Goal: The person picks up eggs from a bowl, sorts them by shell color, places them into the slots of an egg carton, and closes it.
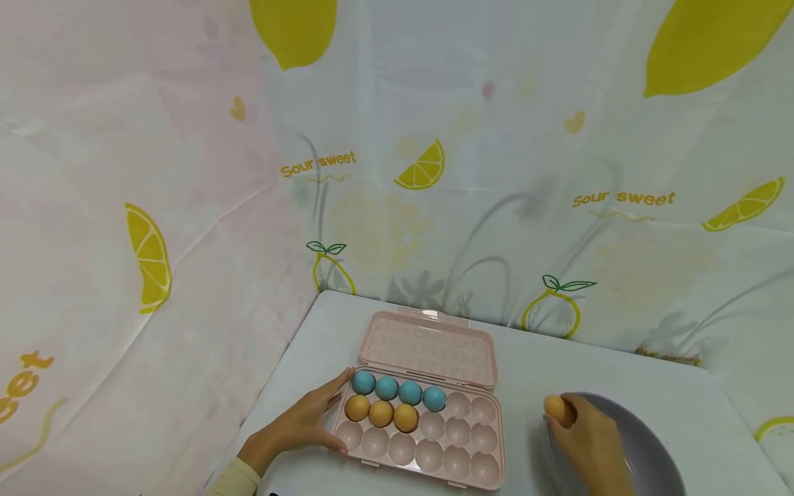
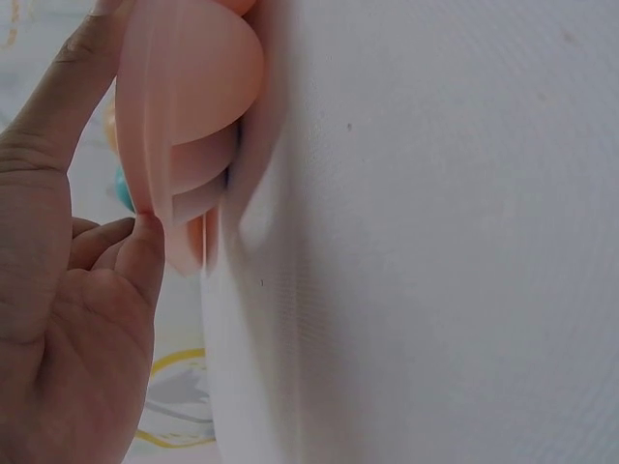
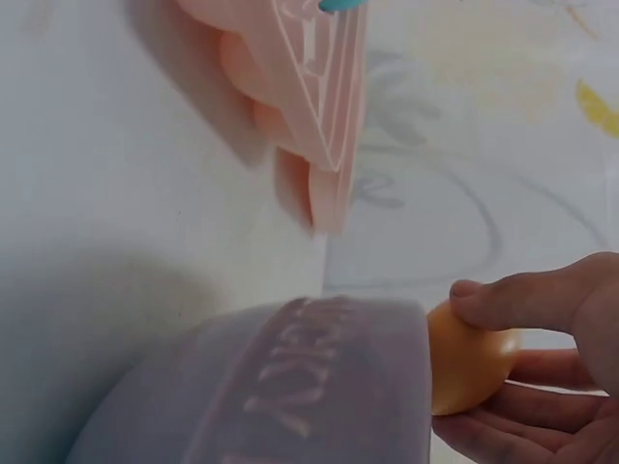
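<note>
A pink egg tray (image 1: pixel 402 448) lies on the table, its lid (image 1: pixel 428 348) folded back. Several blue eggs (image 1: pixel 410 393) fill part of its back row; three orange-yellow eggs (image 1: pixel 381 413) sit at the left of the middle row. My left hand (image 1: pixel 304 419) holds the tray's left end, thumb at the front corner and fingers at the back one. In my right hand (image 1: pixel 589 437) an orange-yellow egg (image 3: pixel 472 356) is pinched between thumb and fingers. That hand is over the near-left rim of a grey-purple bowl (image 1: pixel 645 448), whose inside it partly hides.
The white table (image 1: pixel 527 375) meets a lemon-print sheet (image 1: pixel 397 234) at the back and left. The bowl stands to the right of the tray, with a strip of tabletop between them. Raised letters (image 3: pixel 290 372) mark the bowl's outer wall.
</note>
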Demonstrator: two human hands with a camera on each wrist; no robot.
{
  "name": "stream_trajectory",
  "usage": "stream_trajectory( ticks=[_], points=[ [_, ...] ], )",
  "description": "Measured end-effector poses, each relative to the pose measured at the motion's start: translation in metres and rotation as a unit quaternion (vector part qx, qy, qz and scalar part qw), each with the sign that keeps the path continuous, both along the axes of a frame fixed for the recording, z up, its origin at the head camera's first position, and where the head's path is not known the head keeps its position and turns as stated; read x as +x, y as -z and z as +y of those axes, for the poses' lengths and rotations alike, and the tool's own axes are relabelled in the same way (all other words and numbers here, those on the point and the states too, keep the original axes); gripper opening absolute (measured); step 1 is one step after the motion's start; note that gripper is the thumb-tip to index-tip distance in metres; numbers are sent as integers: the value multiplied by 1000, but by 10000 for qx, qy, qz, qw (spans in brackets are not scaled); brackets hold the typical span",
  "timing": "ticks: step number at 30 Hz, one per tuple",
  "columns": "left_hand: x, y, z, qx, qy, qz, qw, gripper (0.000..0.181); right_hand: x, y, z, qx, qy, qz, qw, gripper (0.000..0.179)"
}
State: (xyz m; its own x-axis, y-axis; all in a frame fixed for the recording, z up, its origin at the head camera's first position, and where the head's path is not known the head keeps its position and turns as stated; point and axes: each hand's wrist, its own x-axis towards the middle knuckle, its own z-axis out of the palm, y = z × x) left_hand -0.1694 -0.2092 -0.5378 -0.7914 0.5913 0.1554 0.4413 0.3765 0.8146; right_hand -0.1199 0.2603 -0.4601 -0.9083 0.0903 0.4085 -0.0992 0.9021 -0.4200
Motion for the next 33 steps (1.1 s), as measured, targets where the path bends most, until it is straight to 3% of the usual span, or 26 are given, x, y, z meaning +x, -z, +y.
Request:
stream_trajectory(
  ticks=[8, 15, 19, 24, 29, 33],
  points=[
    [0, 1, 0, -38, -4, -32, 10000, 130, -3, -1, -18, -119, -217, 418, 9988, 41],
    [0, 0, 0, -8, 6, -42, 10000, 130, -9, 10, -39, -328, -692, 627, 9951, 39],
    [0, 0, 0, -11, 14, -49, 10000, 129, -11, 21, -53, -521, -965, 563, 9924, 39],
    [0, 0, -1, -44, -6, -90, 9999, 129, -12, 28, -68, -563, -981, 493, 9924, 41],
    [-1, -1, 0, 34, 40, -76, 10000, 130, -10, 28, -81, -702, -799, 2, 9943, 41],
    [0, -1, 0, 79, 32, -85, 9999, 130, -7, 29, -89, -1267, -994, -291, 9865, 41]
  ],
)
